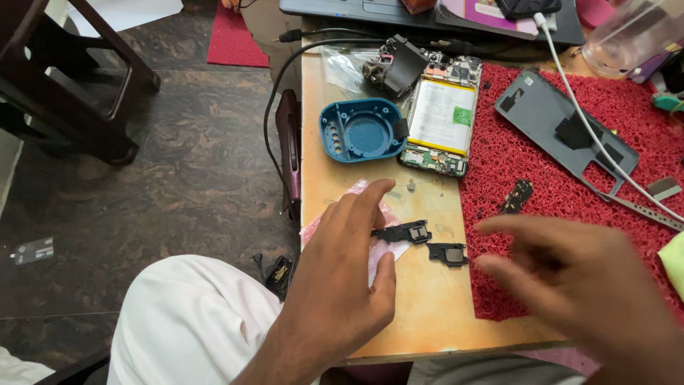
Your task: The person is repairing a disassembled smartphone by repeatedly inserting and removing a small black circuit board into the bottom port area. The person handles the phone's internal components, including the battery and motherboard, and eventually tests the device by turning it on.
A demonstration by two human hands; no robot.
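Two small black plastic phone modules (419,241) lie near the worktop's front edge, between your empty, spread left hand (342,278) and right hand (570,278).
A careless sweep could knock them off that edge.

Two small black phone modules (402,232) (448,252) flat on wooden table (427,306)

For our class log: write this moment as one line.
left hand open over pink bag | right hand open, blurred | black parts on table

Left hand (342,274) open, fingers spread, palm down; right hand (577,274) open, blurred.
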